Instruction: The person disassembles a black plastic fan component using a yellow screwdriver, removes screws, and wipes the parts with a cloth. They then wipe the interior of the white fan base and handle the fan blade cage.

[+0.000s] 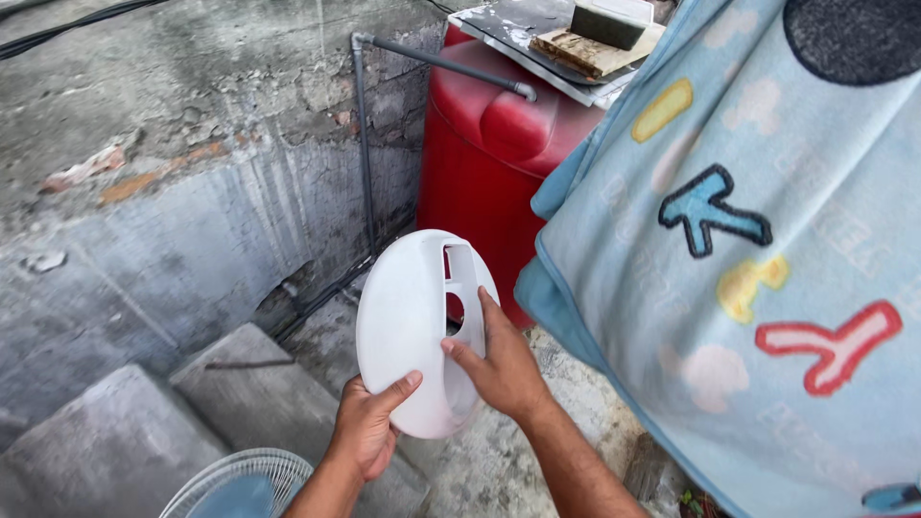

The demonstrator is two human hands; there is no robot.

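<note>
Head view: a white plastic fan housing (413,326), a rounded dome-like shell with a rectangular cut-out and a round hole near its 2 o'clock side, sits at the centre of the frame, held up in the air between both hands. The left hand (369,427) grips its lower rim at about 6 o'clock, thumb on the outer face and fingers curled behind. The right hand (499,360) closes on the edge at about 4 o'clock, its fingers reaching up along the cut-out side.

Judging by its thin wall and the easy hold, the shell seems light and stiff, with a smooth, probably slippery skin; the rim and the cut-out's edges look like the surest places to take hold, while the thin strip beside the opening may crack under a hard squeeze.

At 7 o'clock from the housing lies a wire fan grille (240,480) with a blue blade behind it. A red water tank (480,163) stands at 1 o'clock, a grey pipe (365,144) runs down the concrete wall (163,192) at 11 o'clock, and a light blue patterned blanket (748,269) hangs at 3 o'clock.
</note>
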